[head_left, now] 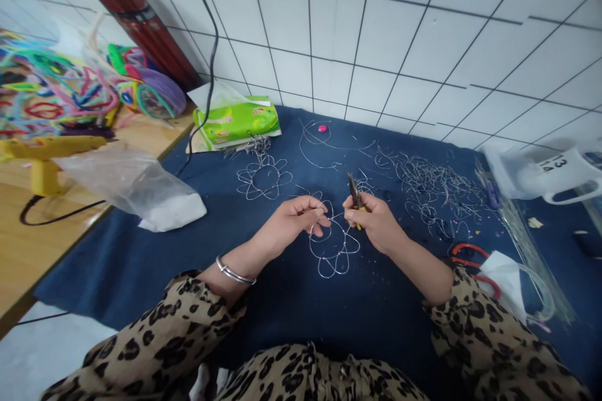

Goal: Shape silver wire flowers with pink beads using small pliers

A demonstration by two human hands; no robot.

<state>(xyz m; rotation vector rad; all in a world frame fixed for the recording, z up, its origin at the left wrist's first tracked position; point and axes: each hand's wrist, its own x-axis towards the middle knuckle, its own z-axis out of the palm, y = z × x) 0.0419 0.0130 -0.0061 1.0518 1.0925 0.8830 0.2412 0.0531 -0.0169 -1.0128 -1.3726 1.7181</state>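
My left hand [296,222] pinches the upper left of a flower-shaped wire frame [339,255], whose looped petals have small pink marks at the joints. My right hand [374,219] is closed around pliers [355,193] with dark jaws pointing up and a bit of yellow handle showing. The fingers of that hand are close to the frame's upper right; whether they also pinch its wire I cannot tell. A second wire flower [264,178] lies on the dark blue cloth [282,301], up and left of my hands.
Tangled wire scraps [427,185] spread at the right, near red-handled scissors [470,257] and a bundle of straight wires [536,263]. A green tissue pack [239,120], plastic bag [136,182] and yellow glue gun [47,156] are on the left. A white jug [564,172] stands far right.
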